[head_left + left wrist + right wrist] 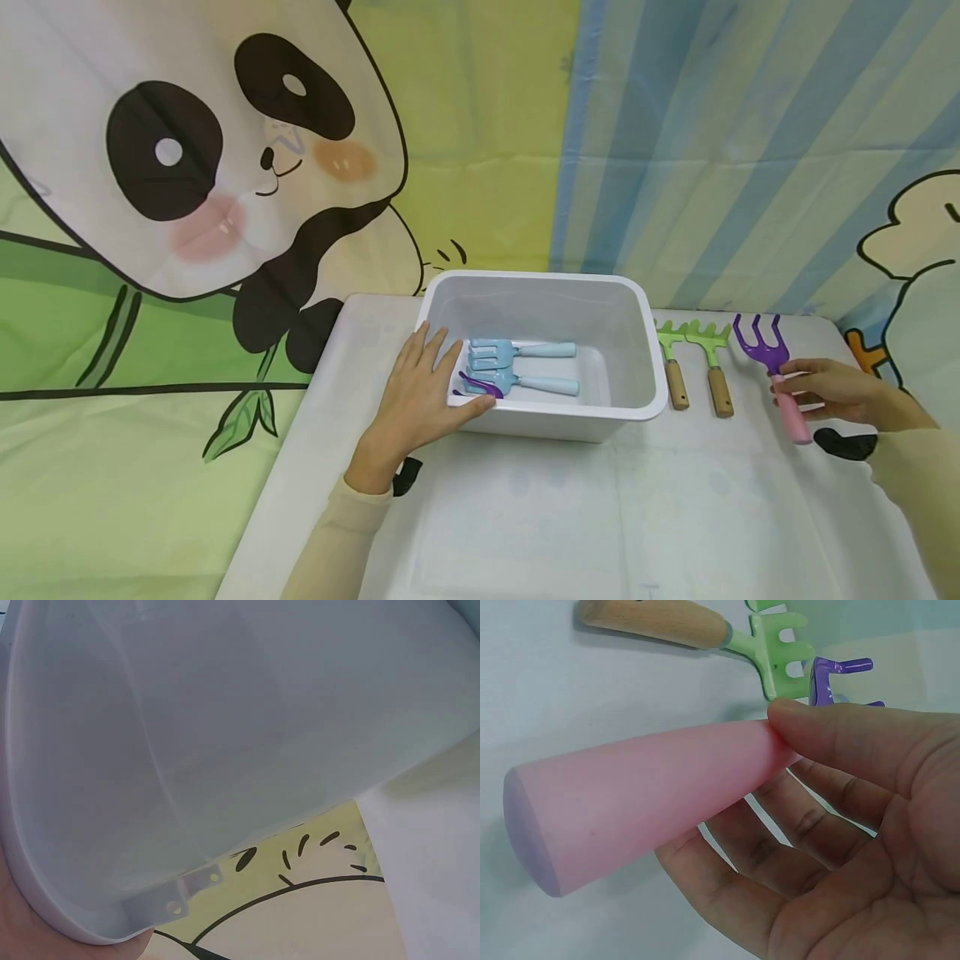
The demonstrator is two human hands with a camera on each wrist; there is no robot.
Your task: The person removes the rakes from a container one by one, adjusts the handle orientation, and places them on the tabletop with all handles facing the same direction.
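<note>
In the head view, my right hand point(836, 392) holds a garden hand fork with purple tines point(767, 352) at the right of the table. The right wrist view shows thumb and fingers gripping its pink handle point(645, 799). My left hand point(420, 400) touches the left end of a white plastic bin point(609, 414), fingers spread and straight, thumb along the front rim. Two light blue hand forks point(547, 385) lie inside the bin. Beside them show purple tines point(487, 387), the rest of that tool hidden by the bin's front wall.
Two green hand rakes point(708, 337) with wooden handles lie side by side right of the bin, left of my right hand. Behind the white table point(525, 517) hangs a printed cloth with a panda point(247, 158). The table's back edge meets that cloth.
</note>
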